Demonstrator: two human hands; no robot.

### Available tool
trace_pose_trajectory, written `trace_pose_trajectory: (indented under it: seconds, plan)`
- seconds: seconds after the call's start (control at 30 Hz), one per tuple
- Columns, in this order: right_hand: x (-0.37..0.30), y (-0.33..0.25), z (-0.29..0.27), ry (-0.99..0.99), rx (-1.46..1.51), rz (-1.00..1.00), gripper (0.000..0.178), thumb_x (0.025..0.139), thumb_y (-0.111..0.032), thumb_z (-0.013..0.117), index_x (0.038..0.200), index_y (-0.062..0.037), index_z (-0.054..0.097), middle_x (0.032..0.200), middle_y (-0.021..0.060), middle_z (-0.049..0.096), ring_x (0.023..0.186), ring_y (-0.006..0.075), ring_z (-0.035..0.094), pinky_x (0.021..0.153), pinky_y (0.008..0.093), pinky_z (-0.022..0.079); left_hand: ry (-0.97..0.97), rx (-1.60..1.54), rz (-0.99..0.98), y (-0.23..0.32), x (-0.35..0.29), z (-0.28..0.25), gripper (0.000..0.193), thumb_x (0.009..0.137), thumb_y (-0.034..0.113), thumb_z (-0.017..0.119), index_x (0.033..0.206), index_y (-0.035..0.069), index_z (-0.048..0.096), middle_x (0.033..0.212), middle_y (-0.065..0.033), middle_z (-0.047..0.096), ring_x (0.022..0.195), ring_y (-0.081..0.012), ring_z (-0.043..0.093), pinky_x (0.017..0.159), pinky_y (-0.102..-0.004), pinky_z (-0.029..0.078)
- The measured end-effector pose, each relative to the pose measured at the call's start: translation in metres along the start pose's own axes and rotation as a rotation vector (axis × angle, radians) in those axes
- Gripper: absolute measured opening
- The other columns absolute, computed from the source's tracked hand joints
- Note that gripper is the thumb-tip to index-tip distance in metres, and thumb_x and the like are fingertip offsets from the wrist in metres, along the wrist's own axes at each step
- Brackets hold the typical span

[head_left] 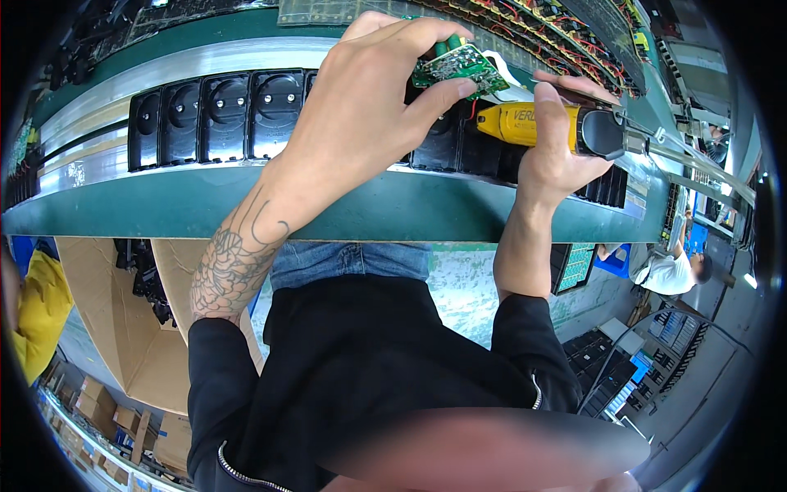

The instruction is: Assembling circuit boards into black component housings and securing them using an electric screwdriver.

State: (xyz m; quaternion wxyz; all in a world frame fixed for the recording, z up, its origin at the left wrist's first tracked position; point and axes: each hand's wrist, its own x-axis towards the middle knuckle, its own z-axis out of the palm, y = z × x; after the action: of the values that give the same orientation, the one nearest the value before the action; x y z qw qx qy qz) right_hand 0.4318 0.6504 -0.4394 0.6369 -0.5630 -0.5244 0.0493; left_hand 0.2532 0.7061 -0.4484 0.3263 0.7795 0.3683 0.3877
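My left hand [361, 94] grips a small green circuit board [466, 69] between thumb and fingers, its soldered side showing, above a row of black plastic casings [221, 115]. A green cylindrical part shows at the board's upper edge. Closed around a yellow air tool [507, 123] with a black end cap is my right hand [556, 152]. The tool's yellow nose points left, just below the board and close to it. A thin red wire shows between board and tool. The casings stand side by side with round recesses; my hands and the tool hide some of them.
Rows of circuit boards with red wires [557, 41] lie at the far right. The green bench edge [393, 209] runs before me. Below left stands an open cardboard box [139, 328] with black parts. One person in yellow [45, 307] is left, another in white [666, 275] right.
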Motion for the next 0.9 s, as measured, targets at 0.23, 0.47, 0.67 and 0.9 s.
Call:
trace_pose_trajectory:
  seconds: [0.23,0.47,0.67,0.9]
  plan:
    - [0.001,-0.007,-0.03,-0.112,0.459,-0.061,0.027,0.075,-0.005,0.076,0.097,0.0037,0.062,0.095,0.0167,0.068,0.066,0.0163,0.06,0.065,0.0228,0.048,0.023,0.052,0.126,-0.001,0.005,-0.001,0.039,0.085,0.015,0.077,0.122,0.01,0.069,0.094,-0.0078,0.065,0.078,-0.0134,0.057,0.069,-0.0258,0.05]
    - [0.012,-0.011,-0.055,-0.496,0.187,0.189,0.029,0.076,-0.001,0.077,0.103,0.0051,0.069,0.099,0.0134,0.067,0.064,0.0116,0.052,0.055,0.0212,0.04,0.059,0.071,0.247,0.002,0.012,0.001,0.039,0.084,0.014,0.078,0.122,0.006,0.069,0.091,-0.0093,0.067,0.075,-0.0138,0.055,0.065,-0.0262,0.048]
    - [0.013,-0.007,-0.043,-0.657,-0.277,0.158,0.012,0.081,0.003,0.075,0.093,0.0059,0.073,0.089,0.0051,0.068,0.063,0.005,0.048,0.057,0.016,0.039,0.072,0.039,0.211,0.006,0.011,0.002,0.04,0.084,0.014,0.077,0.122,0.005,0.068,0.093,-0.0105,0.068,0.074,-0.0152,0.055,0.064,-0.0278,0.048]
    - [0.004,0.003,-0.034,-0.549,-0.103,0.476,0.011,0.081,0.006,0.074,0.091,0.0051,0.073,0.083,0.0035,0.069,0.065,0.0046,0.051,0.061,0.0144,0.043,0.104,0.044,0.225,-0.001,0.009,0.009,0.041,0.084,0.013,0.077,0.123,0.004,0.067,0.093,-0.0099,0.068,0.076,-0.016,0.055,0.065,-0.0292,0.048]
